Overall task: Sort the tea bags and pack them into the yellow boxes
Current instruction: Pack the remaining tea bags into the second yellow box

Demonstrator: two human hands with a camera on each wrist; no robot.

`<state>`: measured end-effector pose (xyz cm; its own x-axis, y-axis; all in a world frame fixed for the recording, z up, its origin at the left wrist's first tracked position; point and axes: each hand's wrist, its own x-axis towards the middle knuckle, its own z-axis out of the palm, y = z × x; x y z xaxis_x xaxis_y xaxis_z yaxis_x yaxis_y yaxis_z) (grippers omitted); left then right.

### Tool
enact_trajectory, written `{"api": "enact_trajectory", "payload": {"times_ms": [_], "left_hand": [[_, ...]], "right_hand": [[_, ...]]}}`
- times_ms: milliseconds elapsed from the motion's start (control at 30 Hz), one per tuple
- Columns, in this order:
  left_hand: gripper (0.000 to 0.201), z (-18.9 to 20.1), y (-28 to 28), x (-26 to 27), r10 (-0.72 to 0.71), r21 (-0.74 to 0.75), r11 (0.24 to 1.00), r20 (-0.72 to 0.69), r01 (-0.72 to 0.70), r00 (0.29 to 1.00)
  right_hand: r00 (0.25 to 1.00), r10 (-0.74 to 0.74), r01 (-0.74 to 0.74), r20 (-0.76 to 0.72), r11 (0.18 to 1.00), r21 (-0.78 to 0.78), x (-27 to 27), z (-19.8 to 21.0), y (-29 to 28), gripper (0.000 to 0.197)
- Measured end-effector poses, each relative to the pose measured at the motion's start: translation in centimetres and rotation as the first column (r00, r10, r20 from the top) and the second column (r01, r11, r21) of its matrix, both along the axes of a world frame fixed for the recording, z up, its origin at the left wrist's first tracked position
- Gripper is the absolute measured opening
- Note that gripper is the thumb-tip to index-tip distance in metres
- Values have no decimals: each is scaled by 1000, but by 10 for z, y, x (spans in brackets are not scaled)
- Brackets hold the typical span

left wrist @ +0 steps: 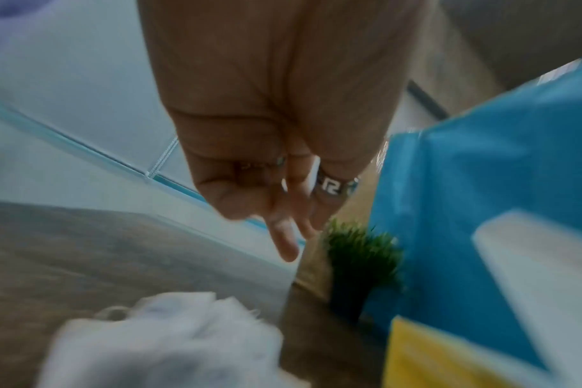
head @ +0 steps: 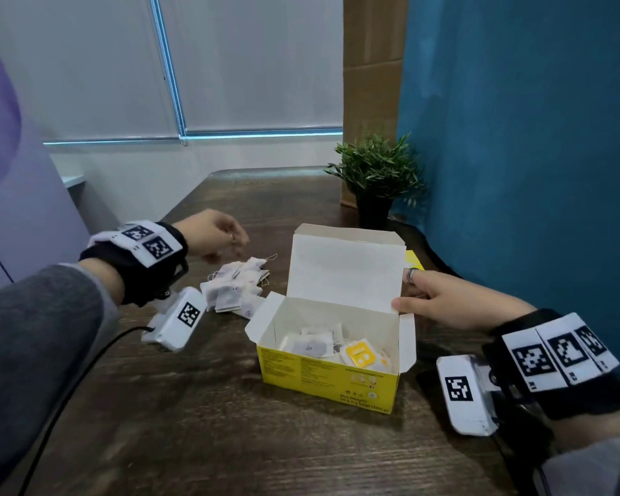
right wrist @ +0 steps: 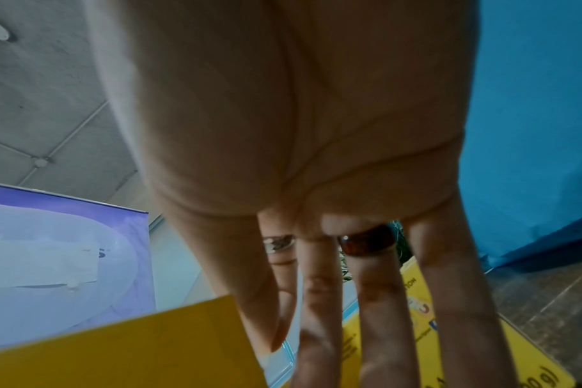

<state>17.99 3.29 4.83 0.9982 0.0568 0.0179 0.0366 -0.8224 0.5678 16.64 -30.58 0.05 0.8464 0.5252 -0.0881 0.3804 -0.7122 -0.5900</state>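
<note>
An open tea box (head: 328,374) stands on the desk (head: 201,406), lid flap upright at its far side, with tea bags (head: 323,347) lying inside. A loose pile of tea bags (head: 235,286) lies on the desk to its left. Behind the box, to the right, stands a potted plant (head: 376,180). The left hand (head: 212,234) hovers above the pile; the right hand (head: 441,298) touches the lid's right edge.

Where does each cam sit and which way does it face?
Head: on the head, facing forward and down at the table; shows both forearms, left hand above the tea bags, right hand on the box lid.
Left wrist: looks along the left palm toward the plant; blurred.
Right wrist: looks along the right fingers, up past the yellow lid.
Shared: all three see the box; head and left wrist share the plant.
</note>
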Motion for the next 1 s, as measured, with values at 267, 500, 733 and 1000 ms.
{"api": "enact_trajectory", "payload": {"times_ms": [267,500,733,1000], "left_hand": [[77,-40,-3,9,-94,464,852,-321,243,942],[60,-42,-6,18,-50,456,854,-404,249,914],[28,-42,-3,17,-84,661,701,-294,266,952],[29,-15,10,2,-186,438,873,-112,217,976]], "right_hand": [[1000,1,-1,-6,1000,-6,3,-4,-1,33],[999,15,-15,-29,1000,28,2,-4,-2,32],[999,39,-38,-14,999,31,-1,-1,-2,32],[1000,15,-15,5,1000,-5,1,-2,-1,33]]}}
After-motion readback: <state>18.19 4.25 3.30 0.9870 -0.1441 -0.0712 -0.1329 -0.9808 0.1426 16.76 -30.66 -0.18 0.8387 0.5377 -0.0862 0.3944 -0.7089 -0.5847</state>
